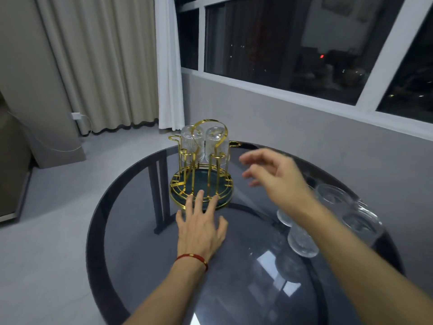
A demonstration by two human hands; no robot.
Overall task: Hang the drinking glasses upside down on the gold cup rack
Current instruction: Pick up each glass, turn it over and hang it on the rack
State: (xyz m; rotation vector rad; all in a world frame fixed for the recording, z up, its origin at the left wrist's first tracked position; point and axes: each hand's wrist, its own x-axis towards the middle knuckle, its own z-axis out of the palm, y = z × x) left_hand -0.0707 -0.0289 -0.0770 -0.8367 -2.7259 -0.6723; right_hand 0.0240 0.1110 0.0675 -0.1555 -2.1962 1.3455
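A round table [131, 231] of dark smoked glass with a black rim fills the lower half of the view; behind it, pleated beige curtains [100, 62] and a large dark window with white frames [293, 45] are seen.

The gold cup rack [201, 174] is stood on the far-left part of the tabletop — a dark green round base ringed in gold wire, with upright gold pegs and a looped handle on top. Two clear drinking glasses are already hung upside down on its rear pegs: a ribbed one on the left [192, 141] and a smoother one on the right [217, 143], side by side and close together.

The left hand [201, 224] is laid flat on the glass just in front of the rack, fingers spread and nothing grasped; its fingertips [200, 195] are reached to the near edge of the rack's base. A red string bracelet [193, 257] is worn on that wrist.

The right hand [274, 177] is held above the table to the right of the rack, slightly blurred, fingers loosely parted and empty.

More clear glasses are left on the right side of the table, partly hidden by the right forearm — one nearest [302, 242], one behind the wrist [334, 194] and one at the far right [362, 221]. Their exact number cannot be told.
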